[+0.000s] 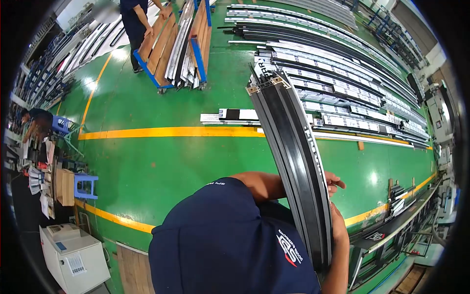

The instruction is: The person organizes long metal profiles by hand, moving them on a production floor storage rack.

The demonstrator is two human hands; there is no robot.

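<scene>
A long bundle of black metal profiles (293, 152) rises at a tilt in front of my body, its cut ends at the top and a white film strip along its right side. My left forearm passes behind the bundle. The fingers of my left hand (335, 182) stick out past its right edge, loosely apart, while the palm is hidden. Lower down, my right hand (338, 223) is pressed round the bundle's right side, its fingers partly hidden. The bundle's lower end rests close against my dark shirt (210, 245).
Stacks of profiles (342, 83) lie across the floor ahead and right. A wooden cart (159, 51) with blue frame holds more profiles, beside a standing person (134, 24). Another person (36, 122) is far left. A blue stool (85, 186), white cabinet (73, 259) and workbench (391, 230) flank me.
</scene>
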